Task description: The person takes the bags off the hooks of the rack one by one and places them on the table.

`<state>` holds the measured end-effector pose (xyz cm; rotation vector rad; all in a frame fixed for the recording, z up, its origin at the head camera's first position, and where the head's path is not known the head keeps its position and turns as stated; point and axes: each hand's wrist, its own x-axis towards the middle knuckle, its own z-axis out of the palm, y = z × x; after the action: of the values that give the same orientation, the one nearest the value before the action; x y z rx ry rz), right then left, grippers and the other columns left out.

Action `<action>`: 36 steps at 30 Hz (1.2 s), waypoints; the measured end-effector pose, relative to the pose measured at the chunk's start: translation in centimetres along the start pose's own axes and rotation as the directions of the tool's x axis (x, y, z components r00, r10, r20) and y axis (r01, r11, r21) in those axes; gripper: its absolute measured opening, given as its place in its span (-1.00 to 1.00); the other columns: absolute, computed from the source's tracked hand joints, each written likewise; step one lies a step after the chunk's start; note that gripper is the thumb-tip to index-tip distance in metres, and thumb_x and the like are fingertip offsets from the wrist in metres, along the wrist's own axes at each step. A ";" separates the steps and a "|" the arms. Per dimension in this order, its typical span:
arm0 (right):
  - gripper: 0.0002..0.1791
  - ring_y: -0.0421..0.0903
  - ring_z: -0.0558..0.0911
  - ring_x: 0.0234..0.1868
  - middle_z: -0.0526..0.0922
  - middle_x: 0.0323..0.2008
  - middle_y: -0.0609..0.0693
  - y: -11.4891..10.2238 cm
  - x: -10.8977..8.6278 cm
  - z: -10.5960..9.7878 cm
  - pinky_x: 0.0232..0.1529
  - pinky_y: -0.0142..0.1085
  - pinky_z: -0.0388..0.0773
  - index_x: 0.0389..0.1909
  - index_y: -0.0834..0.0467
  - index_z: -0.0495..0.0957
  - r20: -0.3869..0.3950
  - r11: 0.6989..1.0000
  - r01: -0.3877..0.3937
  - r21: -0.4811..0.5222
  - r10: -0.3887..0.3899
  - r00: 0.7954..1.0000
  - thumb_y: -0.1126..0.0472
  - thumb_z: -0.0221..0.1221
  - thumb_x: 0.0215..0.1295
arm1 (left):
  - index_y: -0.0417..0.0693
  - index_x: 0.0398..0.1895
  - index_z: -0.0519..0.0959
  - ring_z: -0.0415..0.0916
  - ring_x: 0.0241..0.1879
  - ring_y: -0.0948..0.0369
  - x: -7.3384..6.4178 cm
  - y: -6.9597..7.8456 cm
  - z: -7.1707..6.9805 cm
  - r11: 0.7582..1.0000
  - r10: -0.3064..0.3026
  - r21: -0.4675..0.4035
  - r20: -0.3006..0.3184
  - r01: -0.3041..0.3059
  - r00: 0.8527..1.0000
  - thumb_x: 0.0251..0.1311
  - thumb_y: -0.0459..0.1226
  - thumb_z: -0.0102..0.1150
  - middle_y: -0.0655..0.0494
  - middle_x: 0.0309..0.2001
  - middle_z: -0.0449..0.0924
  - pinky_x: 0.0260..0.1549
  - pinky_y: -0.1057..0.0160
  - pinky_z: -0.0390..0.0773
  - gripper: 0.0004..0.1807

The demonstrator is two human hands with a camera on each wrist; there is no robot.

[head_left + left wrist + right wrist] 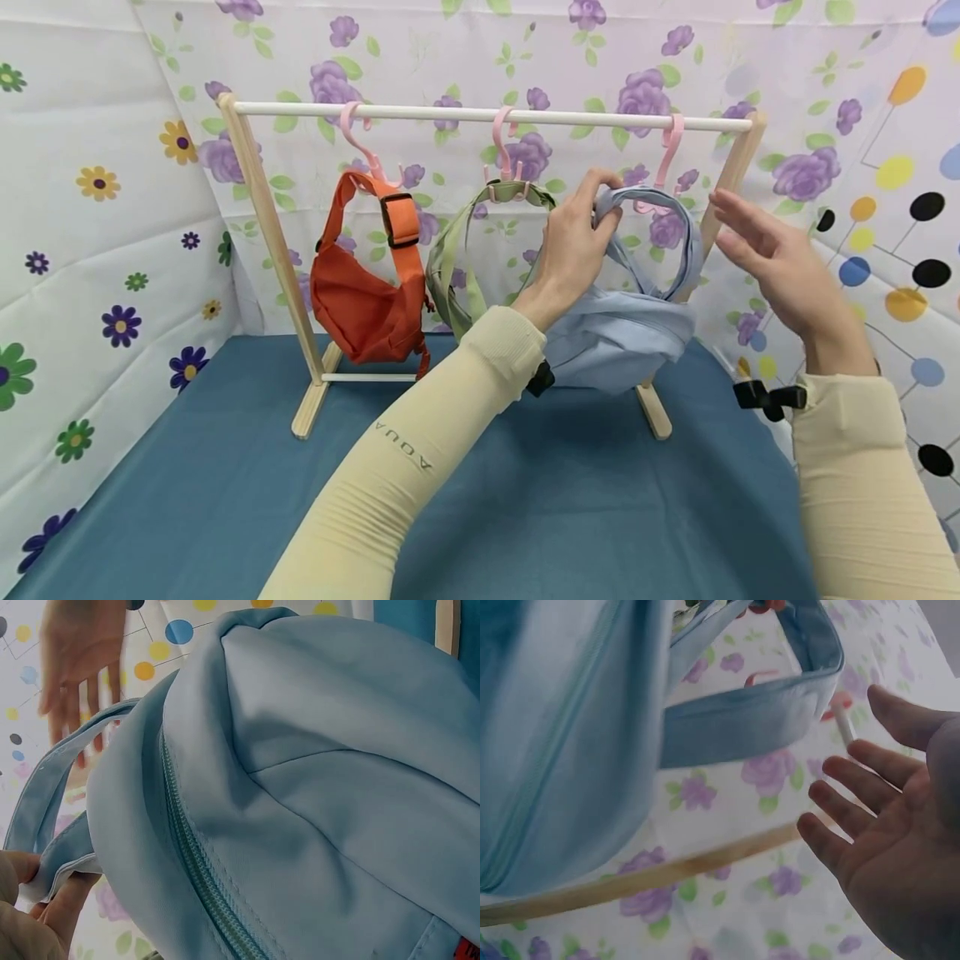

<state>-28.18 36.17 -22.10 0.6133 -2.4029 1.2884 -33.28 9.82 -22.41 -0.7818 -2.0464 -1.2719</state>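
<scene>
A light blue bag [630, 333] with a zipper hangs from my left hand [573, 242], whose fingers and thumb pinch its looped strap [686, 242]. In the left wrist view the pinched strap [64, 851] shows at the lower left, beside the bag's body [315, 750]. My right hand [772, 258] is raised to the right of the strap, fingers extended and holding nothing. The right wrist view shows that hand [885, 810] apart from the strap [742, 724]. Behind the strap, a pink hanger [670, 158] hangs at the rail's right end.
A wooden rack with a white rail [450, 113] stands on the blue tabletop [600, 500]. An orange bag [367, 308] hangs on the left pink hanger [363, 146]. A green bag [450, 283], partly hidden by my left arm, hangs on the middle hanger [501, 142]. Patterned cloth surrounds the table.
</scene>
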 end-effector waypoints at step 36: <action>-0.68 -0.17 0.62 -0.19 0.66 -0.14 -0.05 9.5 -5.4 1.5 -0.20 -0.30 0.55 0.11 0.23 0.55 0.427 0.926 -0.143 0.350 -0.022 0.904 0.43 -0.18 0.67 | 0.13 0.21 0.43 0.61 -0.34 0.33 -2.7 -0.3 -0.1 0.992 -0.075 -0.097 0.057 0.080 0.996 0.52 -0.23 0.18 0.11 -0.21 0.66 -0.37 0.39 0.49 -0.71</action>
<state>-28.72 40.76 -32.17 1.0270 -2.5349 1.8288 -31.75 9.21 -24.51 -0.7961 -2.0872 -1.4188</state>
